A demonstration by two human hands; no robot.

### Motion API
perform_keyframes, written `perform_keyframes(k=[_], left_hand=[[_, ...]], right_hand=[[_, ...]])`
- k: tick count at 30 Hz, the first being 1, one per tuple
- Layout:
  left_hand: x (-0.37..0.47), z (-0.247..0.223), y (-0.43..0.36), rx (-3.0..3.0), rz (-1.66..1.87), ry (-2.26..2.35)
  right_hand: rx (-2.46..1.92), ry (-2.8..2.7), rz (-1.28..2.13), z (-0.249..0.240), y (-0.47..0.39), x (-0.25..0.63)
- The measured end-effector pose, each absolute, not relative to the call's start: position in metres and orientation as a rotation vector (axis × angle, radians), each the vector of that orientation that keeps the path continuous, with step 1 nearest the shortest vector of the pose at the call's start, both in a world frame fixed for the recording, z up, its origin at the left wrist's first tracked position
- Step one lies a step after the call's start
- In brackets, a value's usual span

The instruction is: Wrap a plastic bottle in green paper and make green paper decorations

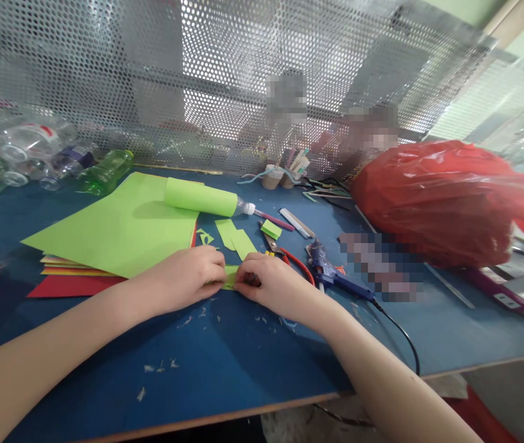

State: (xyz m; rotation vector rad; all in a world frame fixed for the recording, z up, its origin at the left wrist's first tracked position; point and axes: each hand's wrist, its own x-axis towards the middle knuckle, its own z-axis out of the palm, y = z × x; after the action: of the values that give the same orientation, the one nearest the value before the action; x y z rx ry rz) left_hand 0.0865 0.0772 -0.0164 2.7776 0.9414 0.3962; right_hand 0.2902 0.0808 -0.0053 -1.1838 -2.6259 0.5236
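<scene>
A small green paper strip (231, 277) lies between my two hands at the middle of the blue table. My left hand (192, 275) has its fingers closed on the strip's left end. The right end is pinched by the thumb and fingers of my right hand (268, 283). Just beyond are cut green paper pieces (244, 244), a folded green piece (271, 229) and red-handled scissors (296, 261). A bottle wrapped in green paper (201, 198) rests on a large green sheet (123, 227), on top of a stack of coloured paper.
A blue glue gun (342, 277) with a black cord lies right of my right hand. Plastic bottles (31, 144) stand and lie at the back left. A red plastic bag (441, 197) fills the right side. Cups of pens (273, 177) stand by the perforated metal screen (225, 80).
</scene>
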Motion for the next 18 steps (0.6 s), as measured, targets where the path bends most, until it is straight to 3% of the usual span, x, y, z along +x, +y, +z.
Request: perform_keyframes(k=[18], left_hand=[[0.0842, -0.0128, 0.0826, 2.518, 0.353, 0.98]], right_hand=[[-1.211, -2.643, 0.602, -0.0019, 0.0824, 0.2908]])
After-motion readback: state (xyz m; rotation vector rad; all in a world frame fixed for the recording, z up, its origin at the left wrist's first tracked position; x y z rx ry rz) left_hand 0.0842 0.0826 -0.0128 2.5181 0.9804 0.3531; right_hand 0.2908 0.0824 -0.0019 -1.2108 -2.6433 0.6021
